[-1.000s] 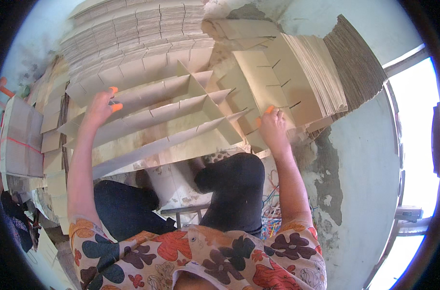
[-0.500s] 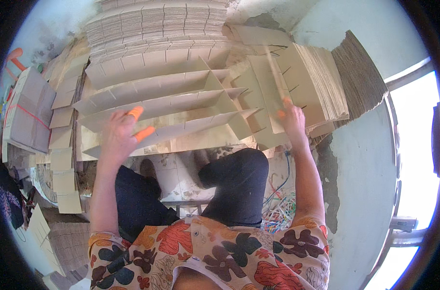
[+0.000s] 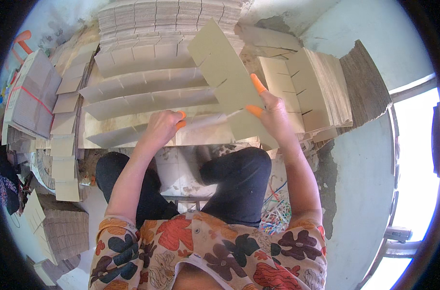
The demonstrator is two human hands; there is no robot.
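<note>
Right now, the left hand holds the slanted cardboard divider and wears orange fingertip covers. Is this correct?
Not quite: the head view shows that the right hand holds the slanted cardboard divider; it does wear orange fingertip covers.

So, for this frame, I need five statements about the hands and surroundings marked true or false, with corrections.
1. The left hand and the right hand both have orange finger covers. True.
2. The right hand is empty. False: it holds a slotted cardboard sheet, which leans to the left at its far end.
3. Slotted cardboard is piled in a stack beyond the long strips. True.
4. The box with the red strap is on the person's right. False: that box is on the left.
5. The shirt is plain black. False: the shirt has a large flower print.
</note>
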